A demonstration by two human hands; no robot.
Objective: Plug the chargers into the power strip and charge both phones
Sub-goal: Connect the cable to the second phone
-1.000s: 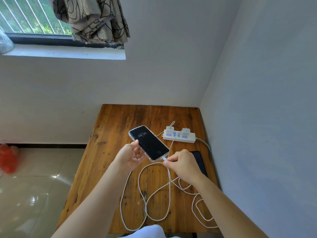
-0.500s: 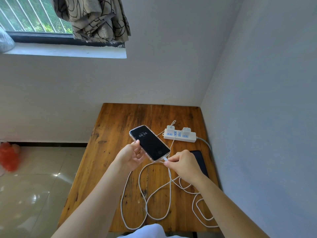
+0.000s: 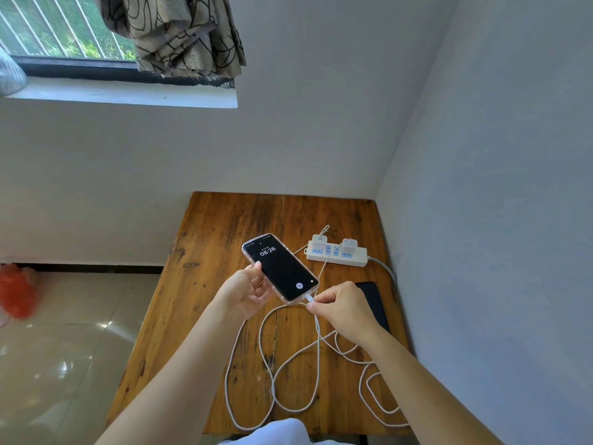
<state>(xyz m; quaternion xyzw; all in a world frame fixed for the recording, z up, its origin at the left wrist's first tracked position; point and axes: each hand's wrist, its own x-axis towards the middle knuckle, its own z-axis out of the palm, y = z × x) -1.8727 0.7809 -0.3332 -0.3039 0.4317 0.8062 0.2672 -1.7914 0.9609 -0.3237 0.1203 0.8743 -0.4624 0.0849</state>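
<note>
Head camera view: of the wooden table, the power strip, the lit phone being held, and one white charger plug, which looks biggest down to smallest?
1. Wooden table
2. Lit phone, though it is held up nearer the camera, which flatters it
3. Power strip, close to the phone in length
4. Charger plug

Both forearms are bare from the bottom edge of the frame up to the wrists, with no sleeve, watch, bracelet or ring showing on either. The left hand (image 3: 245,292) and the right hand (image 3: 345,311) are bare too, ungloved, with short, plain fingernails as far as the view allows. Between the two forearms, at the very bottom of the frame, a rounded patch of white garment (image 3: 272,433) shows, smooth and unmarked; which piece of clothing it belongs to cannot be told. No other clothing is in view.
</note>
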